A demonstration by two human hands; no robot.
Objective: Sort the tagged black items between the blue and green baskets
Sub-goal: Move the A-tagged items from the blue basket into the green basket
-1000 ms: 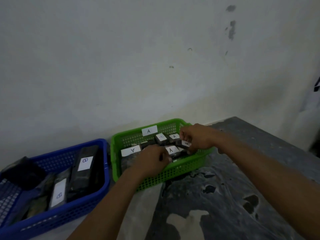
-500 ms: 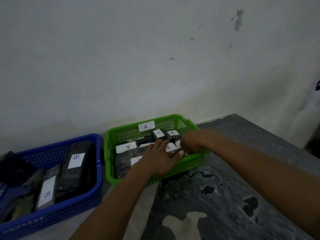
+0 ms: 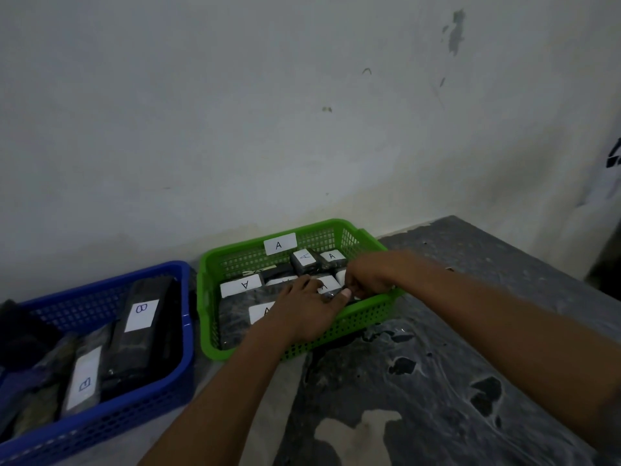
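A green basket (image 3: 235, 253) with an "A" label on its back wall holds several black wrapped items with white "A" tags (image 3: 304, 258). My left hand (image 3: 304, 312) lies flat inside it, fingers spread over the items at the front right. My right hand (image 3: 368, 277) is inside the basket's right end, its fingers curled on a small black tagged item (image 3: 340, 276) that is mostly hidden. To the left, a blue basket (image 3: 161, 391) holds long black items with "B" tags (image 3: 141, 314).
Both baskets sit on a dark, worn mottled tabletop (image 3: 437, 381) against a pale stained wall (image 3: 268, 112). The table's right edge runs diagonally at the far right. A dark cloth-like thing (image 3: 20, 334) lies at the blue basket's left end.
My right hand has come down from above the basket rim into its right end. My left hand has spread flat over the items. The view shifted slightly.
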